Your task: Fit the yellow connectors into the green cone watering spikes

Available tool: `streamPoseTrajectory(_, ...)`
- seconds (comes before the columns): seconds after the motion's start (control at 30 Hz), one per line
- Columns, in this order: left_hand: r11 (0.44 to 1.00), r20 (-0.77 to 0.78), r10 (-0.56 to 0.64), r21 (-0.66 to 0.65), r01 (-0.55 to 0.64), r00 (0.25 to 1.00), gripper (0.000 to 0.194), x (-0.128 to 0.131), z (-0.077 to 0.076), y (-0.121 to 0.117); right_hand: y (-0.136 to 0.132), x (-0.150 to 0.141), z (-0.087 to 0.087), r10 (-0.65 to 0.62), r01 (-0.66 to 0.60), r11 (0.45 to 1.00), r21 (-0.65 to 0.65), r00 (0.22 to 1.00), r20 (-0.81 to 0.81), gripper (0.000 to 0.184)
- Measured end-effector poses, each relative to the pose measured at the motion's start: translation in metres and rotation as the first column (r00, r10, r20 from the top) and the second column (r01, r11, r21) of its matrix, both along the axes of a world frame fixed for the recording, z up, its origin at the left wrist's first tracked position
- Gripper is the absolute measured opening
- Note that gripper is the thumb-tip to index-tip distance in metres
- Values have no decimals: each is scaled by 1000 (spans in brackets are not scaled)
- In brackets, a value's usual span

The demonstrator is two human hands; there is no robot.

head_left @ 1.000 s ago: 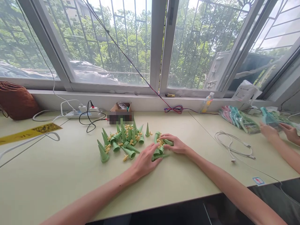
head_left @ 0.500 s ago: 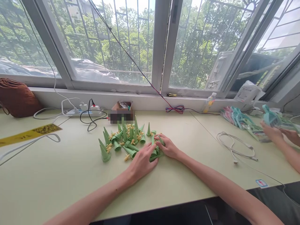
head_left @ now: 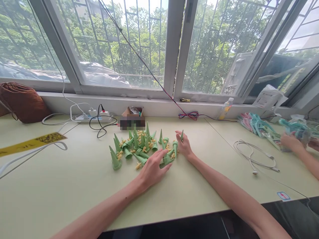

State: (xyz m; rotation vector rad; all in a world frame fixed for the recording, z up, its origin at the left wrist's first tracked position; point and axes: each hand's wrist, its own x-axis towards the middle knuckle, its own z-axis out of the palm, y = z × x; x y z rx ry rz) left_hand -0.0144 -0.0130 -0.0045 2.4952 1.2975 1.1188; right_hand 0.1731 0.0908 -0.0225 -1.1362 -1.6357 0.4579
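Presently, the left hand [head_left: 154, 167], half-open, arches over green pointed plastic cones [head_left: 116, 163] and small yellow plastic pieces [head_left: 138, 165], both too overlapped to count. The right hand [head_left: 184, 146], fingers curled around one lifted cone [head_left: 182, 135], has drawn rightward from the heap; beyond sits one brown cardboard box [head_left: 126, 113].

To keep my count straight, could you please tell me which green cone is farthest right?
The cone held point up in the right hand; the other cones are all left of that hand.
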Motion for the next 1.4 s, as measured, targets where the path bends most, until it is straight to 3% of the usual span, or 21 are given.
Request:
streamPoseTrajectory(0.2,999,77,-34,-22,35,996,42,2,5,-4,11,12,-4,-34,34,999,1,999,-8,69)
streamPoseTrajectory(0.33,999,117,-44,8,44,992,37,4,6,-3,16,16,-10,-69,73,997,-33,991,113,71)
streamPoseTrajectory(0.5,996,177,-59,81,45,982,35,3,12,-2,17,18,-13,-105,117,991,-65,981,161,59)
streamPoseTrajectory(0.77,995,223,-13,97,-9,975,34,-1,17,4,8,23,-7,-35,47,994,-97,992,120,45)
streamPoseTrajectory(0.9,998,257,4,58,-20,966,48,-2,14,7,-2,23,6,-179,176,981,87,983,29,51)
streamPoseTrajectory(1.0,1000,309,17,15,-22,951,61,-2,11,8,-16,23,21,-246,222,932,287,968,49,36)
streamPoseTrajectory(1.1,1000,348,25,-20,-19,937,71,-2,9,8,-32,18,31,-109,44,945,325,976,186,16)
streamPoseTrajectory(1.23,998,337,59,-34,-51,940,69,-1,8,10,-44,10,36,142,-291,904,315,896,420,17)
streamPoseTrajectory(1.4,996,328,89,1,-95,940,51,-1,6,13,-49,13,42,218,-418,886,199,756,617,16)
